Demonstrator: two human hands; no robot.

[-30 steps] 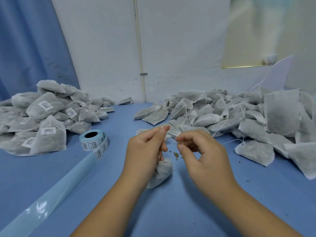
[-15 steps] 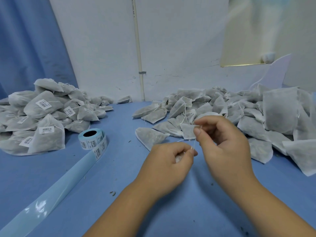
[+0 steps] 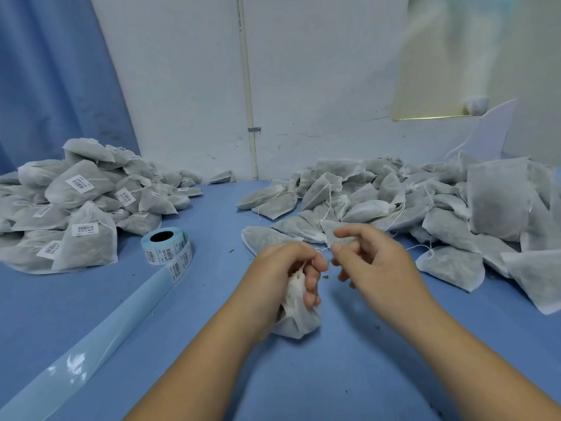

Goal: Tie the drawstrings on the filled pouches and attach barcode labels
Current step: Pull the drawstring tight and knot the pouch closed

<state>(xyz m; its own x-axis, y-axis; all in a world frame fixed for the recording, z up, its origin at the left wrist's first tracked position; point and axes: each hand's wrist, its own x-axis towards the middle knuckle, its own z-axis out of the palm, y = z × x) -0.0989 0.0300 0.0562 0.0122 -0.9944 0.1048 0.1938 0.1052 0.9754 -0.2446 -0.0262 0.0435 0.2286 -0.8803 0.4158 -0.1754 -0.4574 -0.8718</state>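
Broadly, the blue table [image 3: 334, 375] carries an unlabelled pile [image 3: 425, 202] at right, a labelled pile [image 3: 76, 208] at left and a label roll [image 3: 167, 246] beside it. At centre, the left hand [image 3: 282, 268] grips a pouch [image 3: 297, 317] by its neck, and the right hand [image 3: 373, 259] pinches its drawstring [image 3: 324, 248].

I see a white filled pouch [image 3: 299, 314] gripped at its gathered neck by my left hand [image 3: 282, 275]. Its thin drawstring [image 3: 323, 249] runs to my right hand [image 3: 373, 262].

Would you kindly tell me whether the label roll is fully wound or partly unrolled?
Partly unrolled: a light-blue strip trails from the label roll across the table toward the lower left.
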